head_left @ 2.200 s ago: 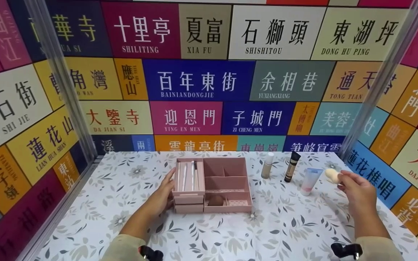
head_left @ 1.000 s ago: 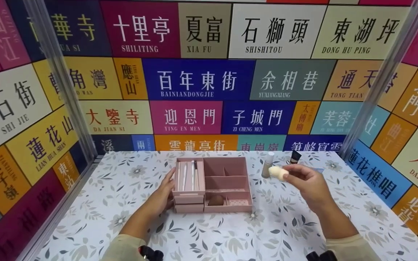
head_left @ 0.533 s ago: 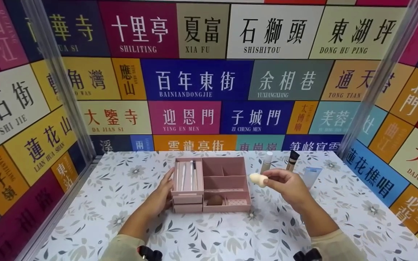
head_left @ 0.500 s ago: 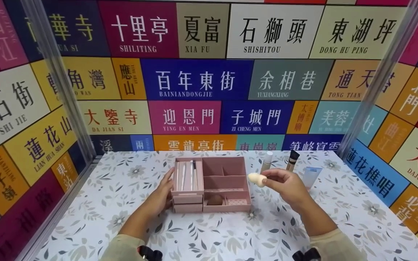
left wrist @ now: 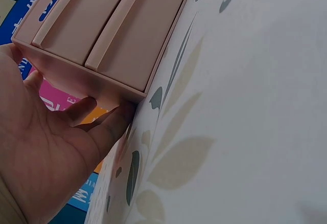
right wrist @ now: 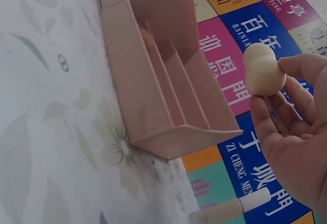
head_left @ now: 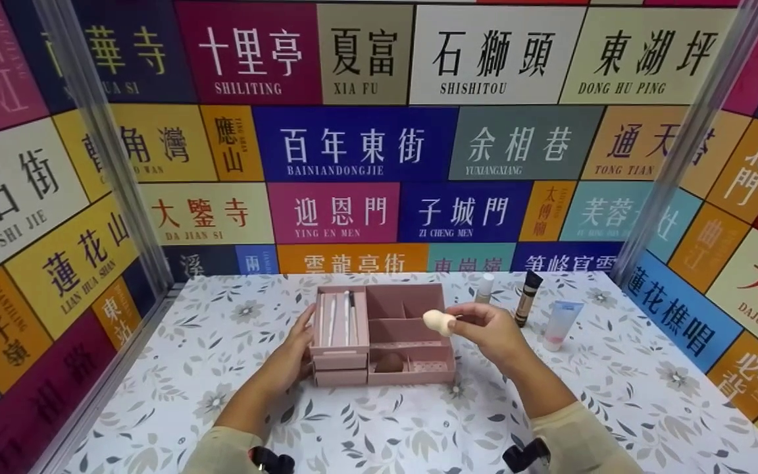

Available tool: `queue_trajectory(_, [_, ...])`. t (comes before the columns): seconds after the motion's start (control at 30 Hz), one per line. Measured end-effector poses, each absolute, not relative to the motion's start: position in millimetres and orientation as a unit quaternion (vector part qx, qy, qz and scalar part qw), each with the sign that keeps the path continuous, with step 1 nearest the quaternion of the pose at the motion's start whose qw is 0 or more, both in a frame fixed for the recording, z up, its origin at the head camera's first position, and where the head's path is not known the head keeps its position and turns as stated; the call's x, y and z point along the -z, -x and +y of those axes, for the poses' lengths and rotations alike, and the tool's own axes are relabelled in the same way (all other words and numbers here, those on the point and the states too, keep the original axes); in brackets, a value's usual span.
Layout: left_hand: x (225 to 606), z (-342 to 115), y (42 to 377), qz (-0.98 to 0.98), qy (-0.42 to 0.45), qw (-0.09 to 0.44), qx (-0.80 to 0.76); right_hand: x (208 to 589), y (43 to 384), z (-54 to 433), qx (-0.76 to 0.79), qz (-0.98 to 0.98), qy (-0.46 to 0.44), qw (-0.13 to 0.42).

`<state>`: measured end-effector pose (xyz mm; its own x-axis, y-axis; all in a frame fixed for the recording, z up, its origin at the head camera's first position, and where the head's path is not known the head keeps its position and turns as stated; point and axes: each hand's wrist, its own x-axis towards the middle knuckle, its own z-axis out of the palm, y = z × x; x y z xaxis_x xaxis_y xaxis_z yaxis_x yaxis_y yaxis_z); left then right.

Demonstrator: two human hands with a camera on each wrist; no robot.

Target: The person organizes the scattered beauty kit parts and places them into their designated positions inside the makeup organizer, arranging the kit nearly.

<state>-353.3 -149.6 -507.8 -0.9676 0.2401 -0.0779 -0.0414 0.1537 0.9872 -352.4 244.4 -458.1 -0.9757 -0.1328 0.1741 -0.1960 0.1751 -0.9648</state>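
My right hand [head_left: 487,329] pinches a cream, gourd-shaped sponge [head_left: 437,322] between thumb and fingertips, lifted clear of the table. From the head view the sponge overlaps the right end of the pink organizer [head_left: 412,378]; the right wrist view shows a gap between the two, though I can't quite judge whether it hangs over the compartments or just outside the right wall.

My left hand [head_left: 293,349] has its fingers spread, fingertips resting against the left side of the organizer.

In the organizer's left part, slim brushes [head_left: 347,319] lie side by side in the top tray, with two drawers [head_left: 341,377] in the near face below. To the right are divided compartments, and a brown rounded thing [head_left: 390,362] sits in the near one, toward its left end.

Farther right on the leaf-patterned tablecloth [head_left: 385,428] stand a white-capped bottle [head_left: 485,286], partly hidden behind my right hand, then a black-capped tube [head_left: 527,303], and, nearer and rightmost, a translucent bluish tube [head_left: 561,326]. Coloured name panels [head_left: 353,145] cover the far wall.
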Motion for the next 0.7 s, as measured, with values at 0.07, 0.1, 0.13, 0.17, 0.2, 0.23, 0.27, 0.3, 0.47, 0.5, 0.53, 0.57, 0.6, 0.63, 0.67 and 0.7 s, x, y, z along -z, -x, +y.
queue_trajectory(0.07, [508, -150, 353, 0.752, -0.063, 0.109, -0.648, 462, 354, 244, -0.626, -0.773, -0.099, 0.025])
queue_trajectory(0.1, [508, -150, 353, 0.753, -0.062, 0.109, -0.646, 464, 355, 244, -0.624, -0.775, -0.097, 0.025])
queue_trajectory(0.13, [507, -150, 352, 0.755, -0.060, 0.109, -0.644, 467, 355, 243, -0.624, -0.775, -0.097, 0.025])
queue_trajectory(0.17, [507, -150, 352, 0.757, -0.059, 0.108, -0.641, 469, 356, 243, -0.624, -0.775, -0.099, 0.025])
queue_trajectory(0.2, [507, -150, 353, 0.758, -0.054, 0.110, -0.640, 471, 356, 243, -0.624, -0.775, -0.100, 0.024])
queue_trajectory(0.23, [507, -150, 353, 0.760, -0.054, 0.109, -0.639, 473, 356, 242, -0.620, -0.777, -0.100, 0.025])
queue_trajectory(0.27, [507, -150, 353, 0.760, -0.054, 0.110, -0.639, 475, 356, 242, -0.618, -0.779, -0.100, 0.023])
queue_trajectory(0.3, [507, -150, 353, 0.761, -0.054, 0.109, -0.637, 476, 356, 241, -0.615, -0.782, -0.103, 0.021])
queue_trajectory(0.47, [508, -149, 353, 0.755, -0.064, 0.106, -0.644, 482, 356, 240, -0.582, -0.805, -0.109, 0.018])
queue_trajectory(0.5, [508, -149, 353, 0.755, -0.065, 0.105, -0.644, 483, 356, 240, -0.577, -0.809, -0.111, 0.021])
queue_trajectory(0.53, [509, -149, 353, 0.755, -0.064, 0.104, -0.644, 484, 356, 240, -0.571, -0.813, -0.112, 0.023])
queue_trajectory(0.57, [509, -149, 354, 0.755, -0.064, 0.104, -0.644, 485, 356, 240, -0.566, -0.816, -0.113, 0.027])
queue_trajectory(0.6, [509, -149, 354, 0.754, -0.061, 0.106, -0.646, 486, 356, 240, -0.561, -0.819, -0.114, 0.030])
queue_trajectory(0.63, [509, -149, 354, 0.755, -0.060, 0.106, -0.645, 487, 357, 240, -0.558, -0.821, -0.115, 0.034])
queue_trajectory(0.67, [509, -149, 354, 0.756, -0.060, 0.105, -0.644, 488, 357, 240, -0.554, -0.823, -0.116, 0.037])
queue_trajectory(0.7, [509, -149, 354, 0.755, -0.060, 0.105, -0.645, 489, 357, 240, -0.549, -0.826, -0.118, 0.040])
